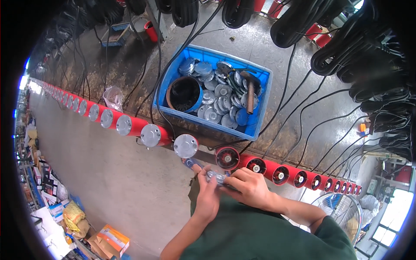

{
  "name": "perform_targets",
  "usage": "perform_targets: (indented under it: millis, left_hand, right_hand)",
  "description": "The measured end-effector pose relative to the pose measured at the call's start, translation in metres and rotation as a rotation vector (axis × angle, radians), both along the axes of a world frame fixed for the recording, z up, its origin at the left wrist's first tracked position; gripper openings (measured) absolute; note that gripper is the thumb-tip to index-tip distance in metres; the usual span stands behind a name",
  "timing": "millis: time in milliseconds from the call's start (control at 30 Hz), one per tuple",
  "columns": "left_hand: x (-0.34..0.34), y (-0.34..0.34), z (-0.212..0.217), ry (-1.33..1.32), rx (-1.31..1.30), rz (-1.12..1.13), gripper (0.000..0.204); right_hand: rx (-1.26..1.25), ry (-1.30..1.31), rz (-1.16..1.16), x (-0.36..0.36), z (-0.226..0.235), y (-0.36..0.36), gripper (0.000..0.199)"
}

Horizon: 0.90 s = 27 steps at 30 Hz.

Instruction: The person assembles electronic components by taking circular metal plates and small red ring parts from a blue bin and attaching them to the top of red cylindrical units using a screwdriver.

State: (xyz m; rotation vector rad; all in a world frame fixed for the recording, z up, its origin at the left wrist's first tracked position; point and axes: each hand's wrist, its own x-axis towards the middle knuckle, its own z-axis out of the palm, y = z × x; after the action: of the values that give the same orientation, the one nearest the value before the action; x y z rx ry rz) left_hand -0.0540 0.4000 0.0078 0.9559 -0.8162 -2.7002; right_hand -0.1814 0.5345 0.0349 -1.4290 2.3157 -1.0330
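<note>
Across a grey surface bearing a blue bin, we see the left hand and right hand, fingers curled, both gripping a metal cap.

From the wearer's head, a wide fisheye view looks down at nearby hands and bench.

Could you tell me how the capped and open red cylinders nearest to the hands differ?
The capped cylinder shows a flat silver face; the open cylinder shows a dark inside with a pale metal centre. The capped cylinder is further left than the open cylinder. Both are red and round-ended.
</note>
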Motion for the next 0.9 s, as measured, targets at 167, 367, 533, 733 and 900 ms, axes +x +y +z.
perform_targets:
  millis: [167, 367, 533, 733, 900]
  left_hand:
    - [0.001, -0.001, 0.008, -0.050, -0.324, -0.290, 0.056]
    - [-0.027, -0.017, -0.014, -0.080, -1.159, -0.281, 0.085]
    - [-0.047, -0.026, -0.032, 0.027, -1.331, -0.334, 0.101]
    - [-0.045, -0.021, -0.055, 0.025, -1.279, -0.326, 0.102]
    - [-0.048, -0.019, -0.054, 0.031, -1.261, -0.305, 0.099]
  right_hand:
    - [0.067, -0.241, -0.178, -0.021, 0.004, 0.020, 0.025]
    - [0.114, -0.810, -0.399, -0.061, -0.024, 0.025, 0.030]
    - [0.152, -0.846, -0.359, -0.066, -0.024, 0.007, 0.028]
    - [0.210, -0.823, -0.321, -0.068, -0.027, 0.002, 0.028]
    - [0.192, -0.780, -0.308, -0.069, -0.033, 0.004, 0.029]
